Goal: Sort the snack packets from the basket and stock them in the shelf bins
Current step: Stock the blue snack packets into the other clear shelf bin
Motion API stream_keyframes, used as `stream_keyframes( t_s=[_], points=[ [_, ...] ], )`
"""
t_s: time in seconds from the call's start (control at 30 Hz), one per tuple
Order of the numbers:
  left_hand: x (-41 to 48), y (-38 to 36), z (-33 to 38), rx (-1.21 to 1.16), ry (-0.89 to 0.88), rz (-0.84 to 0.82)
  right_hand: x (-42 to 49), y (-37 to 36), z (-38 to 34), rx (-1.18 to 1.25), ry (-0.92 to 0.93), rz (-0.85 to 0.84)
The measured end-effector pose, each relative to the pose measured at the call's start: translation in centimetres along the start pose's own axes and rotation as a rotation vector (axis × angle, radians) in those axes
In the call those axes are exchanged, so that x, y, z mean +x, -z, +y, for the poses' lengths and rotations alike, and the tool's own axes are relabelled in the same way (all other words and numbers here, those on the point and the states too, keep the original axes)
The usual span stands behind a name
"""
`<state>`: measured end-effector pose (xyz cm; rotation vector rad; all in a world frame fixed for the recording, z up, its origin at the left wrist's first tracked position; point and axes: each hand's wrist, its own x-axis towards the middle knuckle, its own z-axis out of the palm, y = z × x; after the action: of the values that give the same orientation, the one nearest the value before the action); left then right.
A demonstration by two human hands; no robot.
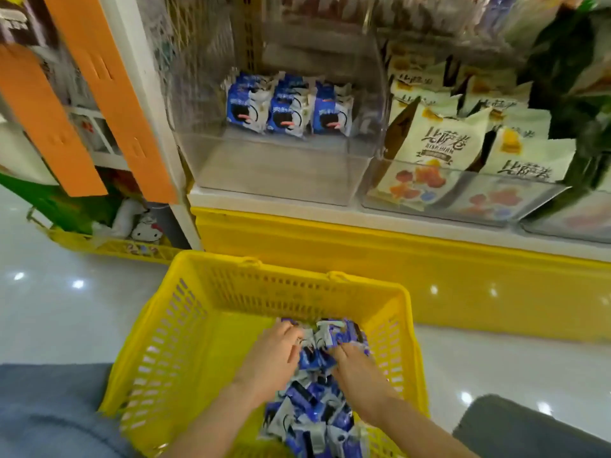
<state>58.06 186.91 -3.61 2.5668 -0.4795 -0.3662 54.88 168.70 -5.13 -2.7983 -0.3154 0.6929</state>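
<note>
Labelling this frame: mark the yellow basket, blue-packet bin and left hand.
yellow basket (291,289): head view, far wall.
blue-packet bin (274,173): head view, front wall.
left hand (269,355): head view, hand's back.

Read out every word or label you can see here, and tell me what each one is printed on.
"比萨卷": large print on the cream packets in the right bin.
Small line under it: too blurred to read.
Blue packets in the left bin: white characters, too blurred.
Loose blue packets in the basket: print unreadable.
</note>
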Motion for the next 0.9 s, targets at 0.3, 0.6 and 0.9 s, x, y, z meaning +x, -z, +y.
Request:
stream_keyframes(
  t_s=[0.3,0.6,0.9],
  points=[
    [-3.2,-9.6,-3.3,-0.146,0.097,-0.687,-1.7,-7.3,1.1,-0.06,0.028,-0.404],
    [-3.2,-11.5,-2.5,-0.122,0.012,-0.712,-0.5,-6.8,2.3,-0.02,-0.085,-0.524],
    [-3.3,-10.0,-3.4,-0.283,0.178,-0.583,-1.1,-5.6,2.3,-0.051,-0.067,-0.575]
  ],
)
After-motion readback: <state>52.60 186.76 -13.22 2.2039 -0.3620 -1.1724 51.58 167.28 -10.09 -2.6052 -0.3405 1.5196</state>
